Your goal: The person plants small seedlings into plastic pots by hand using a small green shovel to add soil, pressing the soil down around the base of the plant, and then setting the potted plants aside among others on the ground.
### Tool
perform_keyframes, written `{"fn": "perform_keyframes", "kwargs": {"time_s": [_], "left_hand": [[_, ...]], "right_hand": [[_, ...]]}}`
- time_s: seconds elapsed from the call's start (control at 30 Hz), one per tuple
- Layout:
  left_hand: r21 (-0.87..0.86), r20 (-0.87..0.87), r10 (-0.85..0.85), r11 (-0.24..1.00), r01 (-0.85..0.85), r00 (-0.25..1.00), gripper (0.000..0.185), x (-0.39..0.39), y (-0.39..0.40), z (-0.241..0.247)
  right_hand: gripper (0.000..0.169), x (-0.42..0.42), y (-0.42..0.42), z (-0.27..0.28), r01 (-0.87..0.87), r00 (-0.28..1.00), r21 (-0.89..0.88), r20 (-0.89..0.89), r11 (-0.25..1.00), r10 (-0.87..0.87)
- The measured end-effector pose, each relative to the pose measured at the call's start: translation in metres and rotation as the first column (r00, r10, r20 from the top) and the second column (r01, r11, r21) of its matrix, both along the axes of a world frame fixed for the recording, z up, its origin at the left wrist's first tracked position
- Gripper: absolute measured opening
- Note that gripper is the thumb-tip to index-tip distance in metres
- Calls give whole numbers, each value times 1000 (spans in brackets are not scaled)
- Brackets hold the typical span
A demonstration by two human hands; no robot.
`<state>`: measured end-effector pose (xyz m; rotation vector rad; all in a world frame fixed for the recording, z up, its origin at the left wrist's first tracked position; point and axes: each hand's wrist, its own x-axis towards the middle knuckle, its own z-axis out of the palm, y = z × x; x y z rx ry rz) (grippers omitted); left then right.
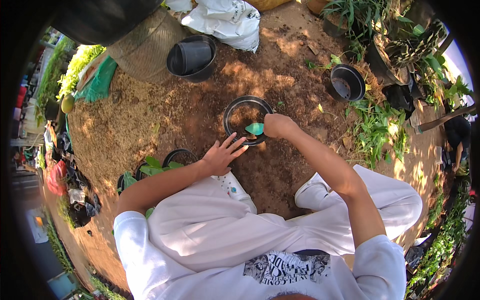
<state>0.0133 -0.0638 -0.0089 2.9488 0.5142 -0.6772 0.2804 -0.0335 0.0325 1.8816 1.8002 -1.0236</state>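
In front of me a round black plastic pot (225,120) stands upright on the ground with dark soil in it. My right hand (278,125) is closed in a fist around a turquoise hand trowel (255,129). Its handle is hidden in the fist, while the blade reaches over the near right part of the pot's mouth. My left hand (221,158) has its fingers spread, the tips at the near left rim. Whether they press on the rim or just hover there, I cannot tell.
Nested black pots (191,60) lie beyond, beside a white printed sack (228,22) and a woven sack (140,52). A single black pot (347,83) is at right, near cut green plants (386,131). Leafy potted plants (152,167) stand by my left forearm. Another person (457,137) is at far right.
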Motion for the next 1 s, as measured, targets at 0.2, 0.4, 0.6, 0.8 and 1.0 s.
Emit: {"fn": "perform_keyframes", "kwargs": {"time_s": [0.2,0.4,0.6,0.8,1.0], "left_hand": [[7,-9,6,1000,-6,1000,104,-4,-2,-4],[-18,-23,8,1000,-9,1000,107,2,-1,1],[-49,-34,17,999,-19,999,111,-3,-3,-2],[-35,-17,11,999,-11,1000,112,1,0,0],[-39,11,20,999,-20,1000,112,-1,-2,-1]], "right_hand": [[30,-2,1,7,100,992,168,-93,981,-85],[26,15,6,-1,118,973,-215,-172,969,-156],[23,3,-5,17,-84,996,-107,-41,991,80],[29,0,-12,-18,28,994,119,-109,993,-15],[29,11,-2,-5,93,983,192,-174,977,-59]]}}
